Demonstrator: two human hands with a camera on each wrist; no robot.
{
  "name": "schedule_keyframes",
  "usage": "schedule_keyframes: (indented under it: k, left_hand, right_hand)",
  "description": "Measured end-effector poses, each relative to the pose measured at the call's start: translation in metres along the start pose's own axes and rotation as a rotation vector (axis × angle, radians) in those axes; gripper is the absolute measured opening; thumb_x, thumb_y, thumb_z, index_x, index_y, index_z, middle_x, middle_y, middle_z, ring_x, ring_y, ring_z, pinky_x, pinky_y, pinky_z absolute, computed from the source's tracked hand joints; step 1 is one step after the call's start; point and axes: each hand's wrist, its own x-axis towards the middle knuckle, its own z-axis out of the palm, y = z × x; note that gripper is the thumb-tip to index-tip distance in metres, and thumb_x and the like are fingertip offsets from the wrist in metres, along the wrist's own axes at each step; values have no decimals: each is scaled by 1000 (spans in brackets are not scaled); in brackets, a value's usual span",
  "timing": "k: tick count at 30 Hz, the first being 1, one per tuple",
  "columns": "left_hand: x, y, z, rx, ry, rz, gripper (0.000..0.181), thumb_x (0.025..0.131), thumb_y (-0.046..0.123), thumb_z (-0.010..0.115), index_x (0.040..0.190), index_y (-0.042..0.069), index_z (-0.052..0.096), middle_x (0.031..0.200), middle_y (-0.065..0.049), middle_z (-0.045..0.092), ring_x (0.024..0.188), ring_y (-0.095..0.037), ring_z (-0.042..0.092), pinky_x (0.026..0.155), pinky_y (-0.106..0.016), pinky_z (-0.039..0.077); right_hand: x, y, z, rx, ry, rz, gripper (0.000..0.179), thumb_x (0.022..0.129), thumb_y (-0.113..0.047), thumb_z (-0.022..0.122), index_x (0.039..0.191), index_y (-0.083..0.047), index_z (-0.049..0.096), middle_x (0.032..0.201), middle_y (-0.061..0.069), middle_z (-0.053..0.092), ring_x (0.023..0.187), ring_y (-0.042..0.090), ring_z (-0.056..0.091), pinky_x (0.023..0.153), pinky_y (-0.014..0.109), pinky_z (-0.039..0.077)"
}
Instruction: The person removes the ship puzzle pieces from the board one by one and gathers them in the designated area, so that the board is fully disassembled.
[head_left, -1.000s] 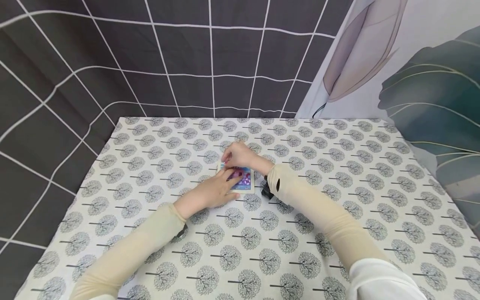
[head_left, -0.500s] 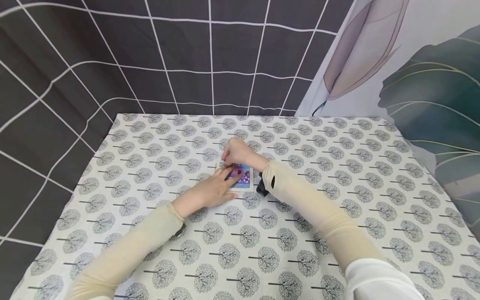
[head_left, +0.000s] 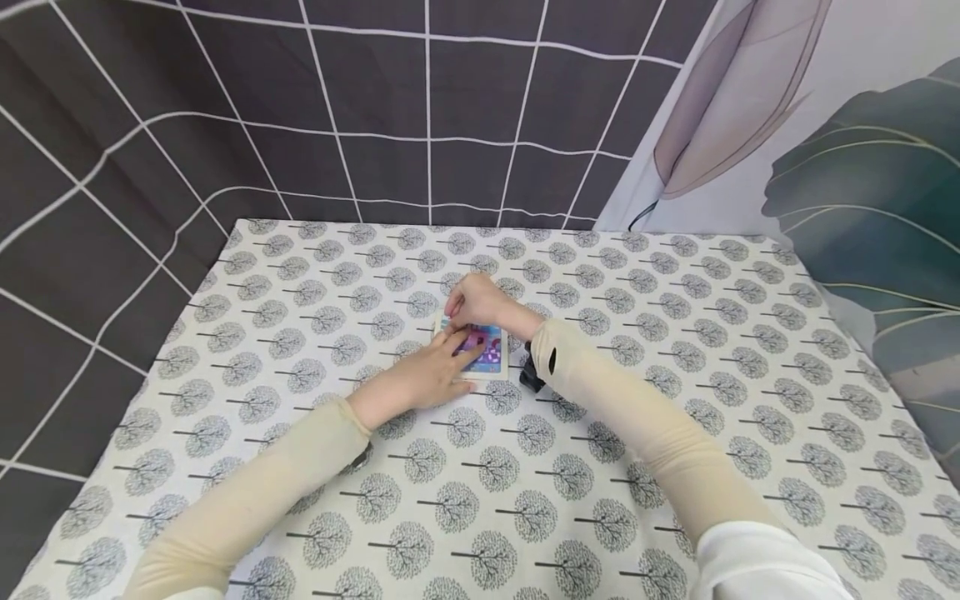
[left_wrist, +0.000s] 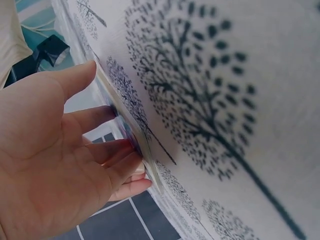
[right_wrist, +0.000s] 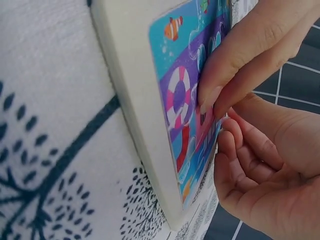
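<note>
A small jigsaw puzzle [head_left: 492, 350] in a cream frame lies flat on the table; its blue and purple picture shows a life ring [right_wrist: 179, 97] and an orange fish [right_wrist: 173, 28]. My left hand [head_left: 426, 375] rests on the picture, fingers spread, fingertips touching it in the left wrist view. At the puzzle's far left part, my right hand [head_left: 478, 300] has its fingers bent, with thumb and fingertips close to the left fingers. In the right wrist view those right fingertips are partly hidden against the picture, so I cannot tell if they pinch a piece.
A white tablecloth [head_left: 495, 508] with dark tree prints covers the table. Behind it hangs a dark curtain with a white grid [head_left: 382, 92], and at the right a leaf-patterned curtain [head_left: 862, 192]. Black wrist cameras sit on both wrists, such as the right wrist camera [head_left: 531, 377].
The head view has tilted slightly. Both hands stay at the puzzle, with the left fingers shifted a little on the picture.
</note>
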Motion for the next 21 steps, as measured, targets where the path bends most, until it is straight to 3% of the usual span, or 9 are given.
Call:
schedule_keyframes:
  k: [5, 12, 21]
  left_hand:
    - [-1, -2, 2, 9, -10, 0, 66, 96, 41, 46, 149, 12, 20, 156, -16, 6, 142, -37, 4, 109, -54, 26]
    - [-1, -2, 5, 43, 15, 19, 67, 96, 42, 45, 149, 9, 21, 155, -17, 6, 142, -35, 4, 109, -51, 27]
    - [-4, -4, 5, 25, 18, 40, 66, 96, 42, 44, 148, 7, 21, 155, -18, 5, 142, -36, 4, 112, -50, 21]
  right_hand:
    - [0, -2, -2, -48, -34, -6, 27, 70, -19, 82, 92, -6, 72, 88, 5, 69, 81, 17, 58, 90, 31, 46]
    - [2, -1, -1, -72, -76, 6, 32, 73, -21, 80, 98, -4, 70, 97, 5, 66, 82, 16, 55, 75, 25, 48]
    - [2, -1, 1, -73, -75, 23, 32, 75, -21, 78, 100, -4, 68, 102, 5, 63, 90, 18, 53, 82, 28, 46]
